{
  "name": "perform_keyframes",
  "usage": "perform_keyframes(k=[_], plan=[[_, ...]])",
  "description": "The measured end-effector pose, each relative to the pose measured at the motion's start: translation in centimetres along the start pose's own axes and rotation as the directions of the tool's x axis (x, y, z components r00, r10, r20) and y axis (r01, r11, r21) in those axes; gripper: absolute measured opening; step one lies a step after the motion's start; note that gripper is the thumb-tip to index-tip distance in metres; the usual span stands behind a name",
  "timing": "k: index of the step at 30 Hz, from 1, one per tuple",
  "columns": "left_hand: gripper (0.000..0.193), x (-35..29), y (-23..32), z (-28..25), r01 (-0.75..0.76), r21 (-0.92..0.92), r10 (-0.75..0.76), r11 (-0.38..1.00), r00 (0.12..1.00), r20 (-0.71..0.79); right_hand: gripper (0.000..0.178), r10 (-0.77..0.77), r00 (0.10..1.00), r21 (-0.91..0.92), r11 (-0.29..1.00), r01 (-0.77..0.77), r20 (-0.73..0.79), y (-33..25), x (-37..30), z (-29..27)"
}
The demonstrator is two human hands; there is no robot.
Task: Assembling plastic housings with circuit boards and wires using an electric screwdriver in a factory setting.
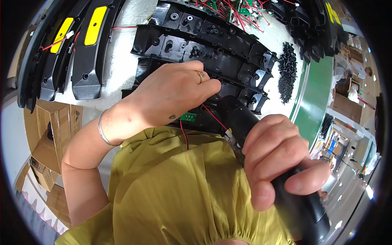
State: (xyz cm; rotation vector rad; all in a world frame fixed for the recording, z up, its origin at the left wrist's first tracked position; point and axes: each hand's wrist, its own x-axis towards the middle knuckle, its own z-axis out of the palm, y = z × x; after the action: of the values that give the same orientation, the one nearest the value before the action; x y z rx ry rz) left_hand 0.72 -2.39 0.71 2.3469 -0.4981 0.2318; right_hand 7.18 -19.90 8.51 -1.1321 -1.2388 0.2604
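My right hand (281, 155) is wrapped round a black cylindrical power screwdriver (237, 116), which slants down toward my left fingers. Its tip is hidden behind them. My left hand (175, 87) bends over the nearest black plastic housing (207, 124), thumb and fingers pinched together. Whatever they hold, if anything, cannot be seen. A small green circuit board (188, 117) shows below the left wrist. From there a thin red and black wire (184, 134) hangs over my clothing. Another red wire (214, 114) ends in a white connector (228, 132) beside the screwdriver.
More open black housings (196, 51) lie in rows beyond my hands. A heap of small black screws (287, 73) sits to their right. Closed housings with yellow panels (94, 30) stand at left. Wired circuit boards (245, 12) and black parts (312, 30) are piled at the back.
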Motion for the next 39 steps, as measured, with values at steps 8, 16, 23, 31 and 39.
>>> perform_keyframes(k=[8,16,23,31,39], plan=[[0.026,0.6,0.0,-0.2,-0.067,-0.090,0.061,0.994,0.996,-0.066,0.033,0.023,0.996,-0.012,1.000,-0.023,0.088,-0.1,1.2,0.3],[0.021,0.5,0.5,0.0,-0.003,-0.082,-0.008,0.997,0.991,-0.135,0.018,-0.204,0.950,0.021,0.976,0.215,-0.236,1.5,0.3,2.1],[0.018,0.3,0.8,0.5,0.029,0.013,-0.027,0.999,0.988,-0.154,0.037,-0.098,0.901,-0.078,0.994,0.071,-0.422,-3.9,-1.8,-4.3],[0.020,1.3,2.0,-0.2,0.027,0.160,-0.007,0.987,0.992,-0.128,0.033,-0.171,0.690,-0.334,0.936,-0.109,-0.704,-0.7,-5.2,-9.5],[0.024,2.7,2.4,-0.7,0.006,0.123,0.018,0.992,0.982,-0.186,0.032,-0.147,0.694,-0.281,0.956,-0.084,-0.705,-0.4,-5.2,-9.1]])
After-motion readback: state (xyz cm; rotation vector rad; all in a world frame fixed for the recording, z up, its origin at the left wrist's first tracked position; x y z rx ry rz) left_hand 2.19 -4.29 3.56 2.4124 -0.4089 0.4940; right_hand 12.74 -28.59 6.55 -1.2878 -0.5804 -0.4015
